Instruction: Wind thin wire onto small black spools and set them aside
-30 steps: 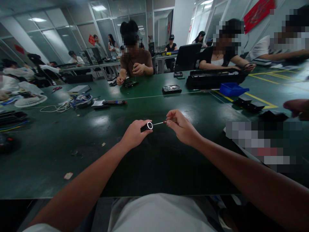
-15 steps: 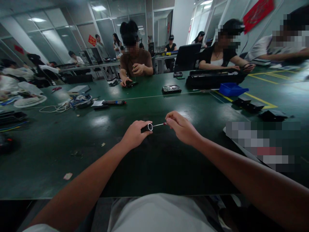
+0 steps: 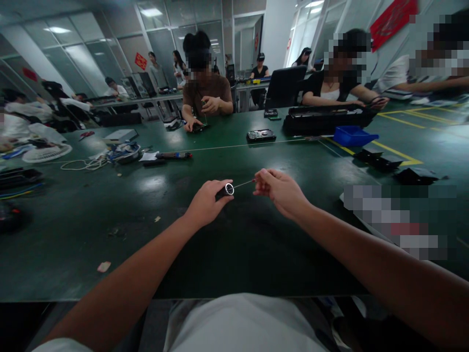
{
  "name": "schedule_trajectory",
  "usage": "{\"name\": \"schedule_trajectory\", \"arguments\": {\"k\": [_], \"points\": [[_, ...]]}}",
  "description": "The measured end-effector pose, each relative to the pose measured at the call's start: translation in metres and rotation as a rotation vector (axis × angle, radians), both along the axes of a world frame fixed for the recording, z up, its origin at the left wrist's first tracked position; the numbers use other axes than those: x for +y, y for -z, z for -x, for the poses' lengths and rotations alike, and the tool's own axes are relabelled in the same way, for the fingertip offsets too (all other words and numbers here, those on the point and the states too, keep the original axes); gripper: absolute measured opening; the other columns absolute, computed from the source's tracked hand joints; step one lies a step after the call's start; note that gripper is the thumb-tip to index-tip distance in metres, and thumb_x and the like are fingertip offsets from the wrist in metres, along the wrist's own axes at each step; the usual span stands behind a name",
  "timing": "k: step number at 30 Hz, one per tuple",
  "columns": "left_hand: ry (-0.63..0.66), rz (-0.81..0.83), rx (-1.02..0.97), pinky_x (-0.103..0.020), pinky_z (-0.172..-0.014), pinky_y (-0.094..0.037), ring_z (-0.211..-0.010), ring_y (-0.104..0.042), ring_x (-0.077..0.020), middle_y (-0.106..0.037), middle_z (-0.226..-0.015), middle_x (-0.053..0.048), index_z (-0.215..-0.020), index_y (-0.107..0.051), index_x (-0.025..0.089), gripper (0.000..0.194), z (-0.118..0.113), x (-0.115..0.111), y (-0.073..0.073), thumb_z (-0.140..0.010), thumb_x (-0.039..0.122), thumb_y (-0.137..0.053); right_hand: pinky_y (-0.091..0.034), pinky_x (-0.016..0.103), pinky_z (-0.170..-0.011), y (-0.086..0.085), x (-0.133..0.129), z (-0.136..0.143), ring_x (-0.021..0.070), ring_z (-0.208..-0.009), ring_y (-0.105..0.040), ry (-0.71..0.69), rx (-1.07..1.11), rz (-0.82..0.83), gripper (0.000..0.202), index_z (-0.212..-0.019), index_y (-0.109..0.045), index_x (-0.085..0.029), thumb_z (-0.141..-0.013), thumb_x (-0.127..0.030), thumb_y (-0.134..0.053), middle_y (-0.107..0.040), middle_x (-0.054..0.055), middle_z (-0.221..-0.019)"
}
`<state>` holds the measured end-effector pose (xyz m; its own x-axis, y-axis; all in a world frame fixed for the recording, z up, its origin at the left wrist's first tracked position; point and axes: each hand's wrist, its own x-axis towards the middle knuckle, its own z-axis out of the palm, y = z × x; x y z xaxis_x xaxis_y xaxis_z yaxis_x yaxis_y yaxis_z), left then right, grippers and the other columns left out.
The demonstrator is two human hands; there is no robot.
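My left hand (image 3: 208, 201) is closed round a small black cylinder (image 3: 221, 191) with a bright silver ring at its open end, which faces right. In my right hand (image 3: 279, 189) is a thin screwdriver (image 3: 243, 184); the fingers pinch its reddish handle, most of which they hide. The metal shaft points left, and its tip reaches the ringed end of the cylinder. How deep the tip goes inside cannot be seen. Both hands are held above the green table (image 3: 234, 254).
Across the table a person in brown (image 3: 207, 93) handles small parts. A hard drive (image 3: 261, 135), a blue bin (image 3: 354, 136) and black brackets (image 3: 414, 176) lie toward the right. Leftward are a pen-like tool (image 3: 174, 155), coiled cables (image 3: 122, 152) and a white fan grille (image 3: 47, 152).
My right hand has shifted slightly right and its fingers have turned on the screwdriver handle. The shaft now slants a little more upward to the right. My left hand still grips the cylinder.
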<state>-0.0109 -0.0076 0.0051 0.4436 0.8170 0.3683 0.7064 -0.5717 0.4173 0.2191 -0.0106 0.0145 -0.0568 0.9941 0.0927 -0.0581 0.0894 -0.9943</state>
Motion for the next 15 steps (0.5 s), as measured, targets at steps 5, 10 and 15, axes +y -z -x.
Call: {"name": "schedule_trajectory", "arguments": {"k": [5, 10, 15], "points": [[0.048, 0.023, 0.158, -0.041, -0.098, -0.043, -0.106, -0.057, -0.0243, -0.067, -0.113, -0.008, -0.131, -0.060, 0.021, 0.042, 0.000, 0.005, 0.004, -0.089, 0.025, -0.065, -0.053, 0.030, -0.058, 0.004, 0.005, -0.001, 0.0127, -0.057, -0.052, 0.152, 0.002, 0.133, 0.024, -0.078, -0.057, -0.020, -0.096, -0.035, -0.051, -0.055, -0.001, -0.064], [0.038, 0.044, 0.129, -0.040, -0.098, -0.043, -0.106, -0.057, -0.0237, -0.066, -0.116, -0.007, -0.132, -0.059, 0.023, 0.044, 0.002, 0.008, 0.007, -0.089, 0.026, -0.066, -0.054, 0.031, -0.061, 0.010, 0.004, 0.001, 0.0136, -0.062, -0.057, 0.097, -0.048, 0.015, 0.022, -0.085, -0.060, -0.019, -0.091, -0.040, -0.058, -0.060, 0.000, -0.070], [0.052, 0.054, 0.091, -0.039, -0.097, -0.043, -0.106, -0.057, -0.0228, -0.066, -0.114, -0.005, -0.132, -0.059, 0.024, 0.043, 0.000, 0.006, 0.006, -0.089, 0.026, -0.066, -0.054, 0.032, -0.063, 0.011, 0.003, 0.002, 0.0139, -0.062, -0.060, 0.070, -0.129, -0.069, 0.021, -0.087, -0.062, -0.018, -0.092, -0.038, -0.057, -0.062, 0.000, -0.070]]}}
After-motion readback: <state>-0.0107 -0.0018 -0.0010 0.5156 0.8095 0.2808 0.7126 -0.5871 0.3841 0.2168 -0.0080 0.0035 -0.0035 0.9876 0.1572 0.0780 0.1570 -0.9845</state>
